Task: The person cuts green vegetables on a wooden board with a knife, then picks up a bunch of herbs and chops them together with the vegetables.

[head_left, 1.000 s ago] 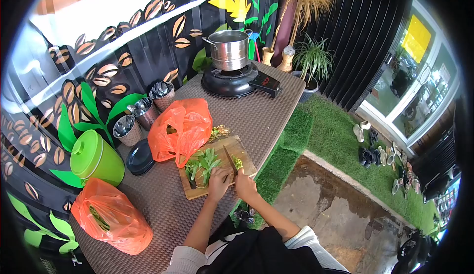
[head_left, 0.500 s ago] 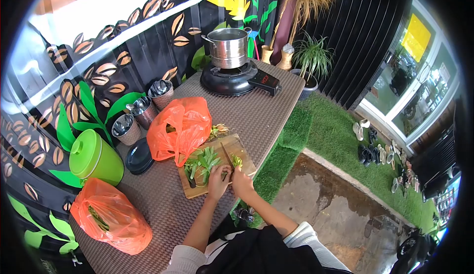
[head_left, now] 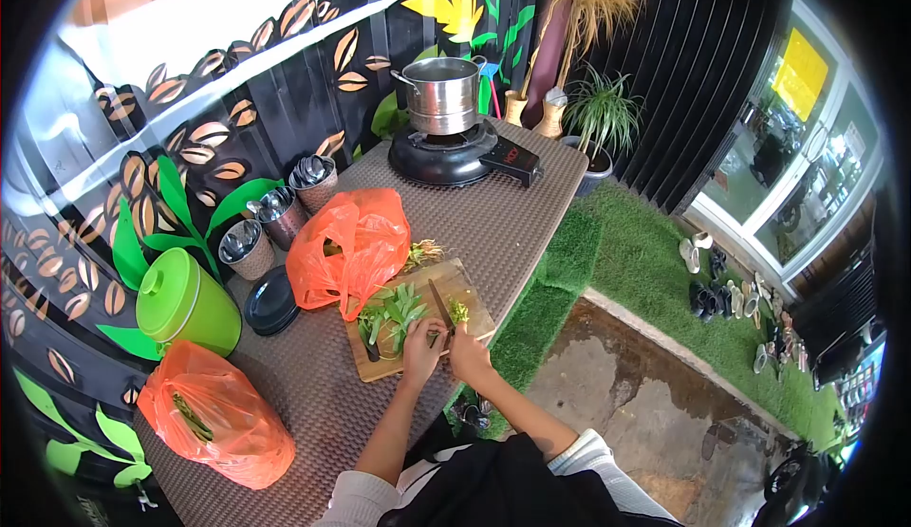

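My right hand (head_left: 469,355) is closed round the handle of a knife (head_left: 439,302), its blade pointing away over a wooden cutting board (head_left: 464,278). Close beside it, my left hand (head_left: 422,348) has its fingers curled on the stems of leafy greens (head_left: 396,310). The leaves spread to the left across the board. Small chopped green pieces (head_left: 459,312) lie right of the blade. A second dark handle-like piece (head_left: 372,351) rests at the board's left edge, partly under the leaves. Roots or stem ends (head_left: 423,253) lie just beyond the board.
An orange plastic bag (head_left: 351,242) touches the board's far left; another orange bag (head_left: 223,427) stands nearer. Further off are a green lidded bucket (head_left: 190,304), dark plates (head_left: 271,301), cutlery cups (head_left: 246,250), and a metal pot (head_left: 443,100) on a portable stove (head_left: 441,159).
The knife and my right hand have shifted very slightly against the greens. Both hands keep their grip, and the whole view has moved a little.
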### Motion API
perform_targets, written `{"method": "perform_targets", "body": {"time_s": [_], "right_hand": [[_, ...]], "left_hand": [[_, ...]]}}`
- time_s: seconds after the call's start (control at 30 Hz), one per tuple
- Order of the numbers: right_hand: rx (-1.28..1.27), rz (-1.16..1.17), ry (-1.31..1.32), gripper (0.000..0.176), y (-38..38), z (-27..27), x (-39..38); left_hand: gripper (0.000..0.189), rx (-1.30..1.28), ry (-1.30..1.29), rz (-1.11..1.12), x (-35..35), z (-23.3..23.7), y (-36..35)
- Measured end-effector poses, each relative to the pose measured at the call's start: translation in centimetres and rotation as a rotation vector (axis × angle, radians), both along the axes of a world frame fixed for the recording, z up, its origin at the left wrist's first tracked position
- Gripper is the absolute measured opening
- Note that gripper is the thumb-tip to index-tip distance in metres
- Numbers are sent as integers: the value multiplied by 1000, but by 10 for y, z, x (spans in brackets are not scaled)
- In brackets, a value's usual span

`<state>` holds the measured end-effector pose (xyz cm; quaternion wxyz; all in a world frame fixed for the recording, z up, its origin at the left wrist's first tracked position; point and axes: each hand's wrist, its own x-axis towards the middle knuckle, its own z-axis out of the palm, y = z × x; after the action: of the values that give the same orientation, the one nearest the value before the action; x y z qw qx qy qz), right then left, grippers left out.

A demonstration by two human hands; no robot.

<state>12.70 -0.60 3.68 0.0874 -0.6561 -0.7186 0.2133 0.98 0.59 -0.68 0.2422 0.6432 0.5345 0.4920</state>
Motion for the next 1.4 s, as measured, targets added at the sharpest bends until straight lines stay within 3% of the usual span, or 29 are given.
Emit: {"method": "perform_targets", "body": {"time_s": [0.2, 0.3, 0.57, 0.77, 1.0, 1.4], "right_hand": [[-22, -103, 9, 31, -8, -9, -9], [51, -107, 86, 28, 0, -19, -1], [-62, -77, 59, 29, 5, 1, 10], [-102, 22, 20, 33, 5, 10, 15], [-46, -27, 2, 42, -4, 9, 12], [165, -26, -53, 19, -4, -8, -2]], "left_hand": [[23, -49, -50, 18, -1, 0, 0], [25, 60, 83, 1, -3, 3, -3], [40, -41, -156, -66, -5, 0, -2], [36, 43, 55, -12, -4, 2, -2], [25, -16, 48, 0, -2, -13, 3], [16, 28, -13, -51, -1, 4, -2]]}}
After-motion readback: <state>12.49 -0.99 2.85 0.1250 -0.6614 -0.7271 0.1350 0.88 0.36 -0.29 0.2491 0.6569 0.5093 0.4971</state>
